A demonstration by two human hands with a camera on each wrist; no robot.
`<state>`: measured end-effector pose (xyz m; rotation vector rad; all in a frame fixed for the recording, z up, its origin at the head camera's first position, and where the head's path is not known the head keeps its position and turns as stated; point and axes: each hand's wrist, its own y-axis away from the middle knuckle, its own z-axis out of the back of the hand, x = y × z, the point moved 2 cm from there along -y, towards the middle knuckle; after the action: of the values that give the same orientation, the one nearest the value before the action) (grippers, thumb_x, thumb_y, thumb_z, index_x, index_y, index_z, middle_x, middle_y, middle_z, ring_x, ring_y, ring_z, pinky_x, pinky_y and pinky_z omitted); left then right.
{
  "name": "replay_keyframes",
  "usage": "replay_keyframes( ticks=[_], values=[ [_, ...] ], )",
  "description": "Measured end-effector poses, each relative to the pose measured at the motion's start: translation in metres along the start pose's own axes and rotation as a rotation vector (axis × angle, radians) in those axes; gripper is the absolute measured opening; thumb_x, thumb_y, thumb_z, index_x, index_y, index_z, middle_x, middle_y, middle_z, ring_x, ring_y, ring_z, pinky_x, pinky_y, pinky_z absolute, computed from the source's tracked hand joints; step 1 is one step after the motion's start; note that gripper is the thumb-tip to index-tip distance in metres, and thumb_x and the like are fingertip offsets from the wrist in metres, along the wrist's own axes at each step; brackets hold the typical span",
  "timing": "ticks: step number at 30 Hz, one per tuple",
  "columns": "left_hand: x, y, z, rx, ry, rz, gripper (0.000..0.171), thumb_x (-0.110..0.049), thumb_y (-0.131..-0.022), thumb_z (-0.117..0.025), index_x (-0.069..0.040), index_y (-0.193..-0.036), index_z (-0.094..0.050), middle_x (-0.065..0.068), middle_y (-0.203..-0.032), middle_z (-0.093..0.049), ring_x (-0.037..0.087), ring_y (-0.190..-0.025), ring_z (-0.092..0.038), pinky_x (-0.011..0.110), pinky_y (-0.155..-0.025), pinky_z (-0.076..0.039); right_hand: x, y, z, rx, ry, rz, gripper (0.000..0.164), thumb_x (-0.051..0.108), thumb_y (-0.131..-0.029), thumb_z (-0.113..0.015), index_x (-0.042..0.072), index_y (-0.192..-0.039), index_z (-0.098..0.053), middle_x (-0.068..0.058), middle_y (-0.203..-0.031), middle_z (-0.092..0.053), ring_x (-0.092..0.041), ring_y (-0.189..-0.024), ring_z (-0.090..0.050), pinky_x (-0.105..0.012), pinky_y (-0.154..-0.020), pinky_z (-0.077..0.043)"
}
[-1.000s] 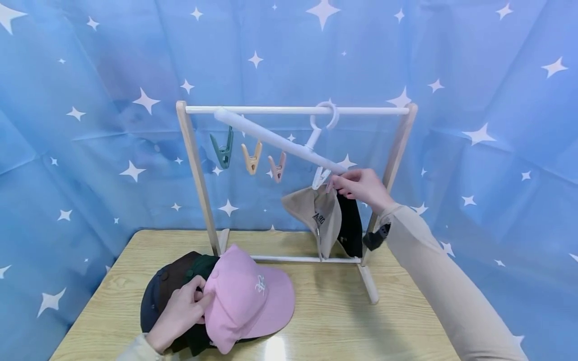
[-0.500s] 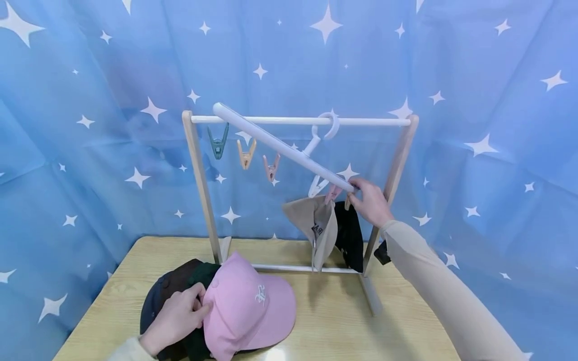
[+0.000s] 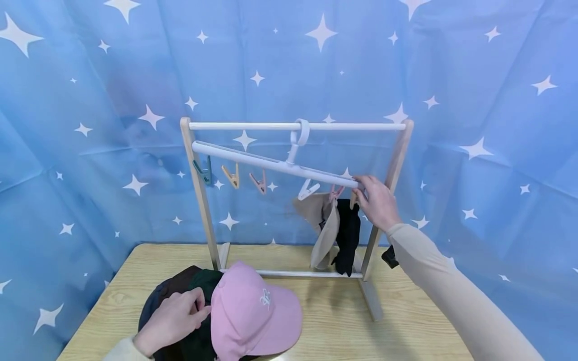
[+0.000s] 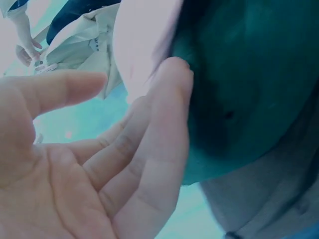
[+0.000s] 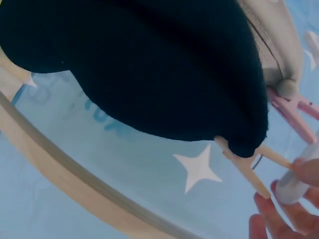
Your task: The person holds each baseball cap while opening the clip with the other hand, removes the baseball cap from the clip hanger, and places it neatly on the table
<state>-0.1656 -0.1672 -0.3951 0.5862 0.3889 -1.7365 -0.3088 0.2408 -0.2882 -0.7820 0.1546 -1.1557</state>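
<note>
A white clip hanger hooks over the rack's top rail, sloping down to the right. My right hand grips its lower end, fingertips at the beige clip that bites a black cap. Beside that, a pink clip holds a beige cap. My left hand rests over the pile on the table, thumb and forefinger apart with nothing between them. In the left wrist view its fingertips lie at the green cap, by the edge of the pink cap.
The wooden rack stands on the table. Unused clips hang from the hanger: green, yellow, pink and white. Dark caps lie under my left hand. A starry blue curtain surrounds everything.
My right hand has shifted from the clips to the hanger's end. The hanger has slid left along the rail and tilts less. The left hand no longer meets the pink cap's edge in the head view.
</note>
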Motion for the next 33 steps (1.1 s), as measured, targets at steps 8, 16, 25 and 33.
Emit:
replay_keyframes(
  ticks=[8,16,25,33],
  values=[
    [-0.026,-0.008,0.017,-0.128,-0.094,-0.062,0.019,-0.017,-0.081,-0.065,-0.017,-0.069,-0.051,-0.006,-0.049,-0.04,0.01,-0.041,-0.037,0.024,-0.04,-0.029,-0.004,-0.005,0.016,0.025,-0.079,0.0,0.03,0.008,-0.088,-0.056,-0.001,-0.117,-0.054,-0.017,-0.1,-0.055,-0.028,-0.078,-0.053,-0.044,-0.065,-0.043],
    [-0.048,-0.021,0.013,-0.111,-0.069,-0.185,0.017,-0.016,-0.082,-0.062,-0.016,-0.07,-0.051,-0.008,-0.049,-0.041,0.006,-0.037,-0.034,0.022,-0.036,-0.028,-0.003,-0.007,0.032,0.073,-0.148,-0.042,0.03,0.006,-0.086,-0.058,-0.002,-0.115,-0.056,-0.018,-0.106,-0.054,-0.03,-0.087,-0.056,-0.043,-0.074,-0.047],
    [-0.075,-0.042,0.001,-0.105,-0.115,-0.317,0.015,-0.016,-0.082,-0.06,-0.016,-0.071,-0.051,-0.011,-0.051,-0.043,0.005,-0.039,-0.036,0.022,-0.037,-0.031,-0.001,-0.007,0.053,0.066,-0.107,-0.009,0.03,0.006,-0.082,-0.063,0.001,-0.111,-0.06,-0.015,-0.099,-0.057,-0.027,-0.078,-0.059,-0.041,-0.064,-0.047],
    [-0.102,-0.068,-0.006,-0.03,-0.088,-0.344,0.014,-0.016,-0.083,-0.059,-0.015,-0.071,-0.052,-0.008,-0.058,-0.048,0.007,-0.048,-0.042,0.024,-0.044,-0.036,0.0,-0.013,0.066,0.172,-0.085,0.0,0.027,0.009,-0.083,-0.063,0.001,-0.109,-0.06,-0.014,-0.094,-0.06,-0.026,-0.076,-0.057,-0.039,-0.06,-0.042]
  ],
)
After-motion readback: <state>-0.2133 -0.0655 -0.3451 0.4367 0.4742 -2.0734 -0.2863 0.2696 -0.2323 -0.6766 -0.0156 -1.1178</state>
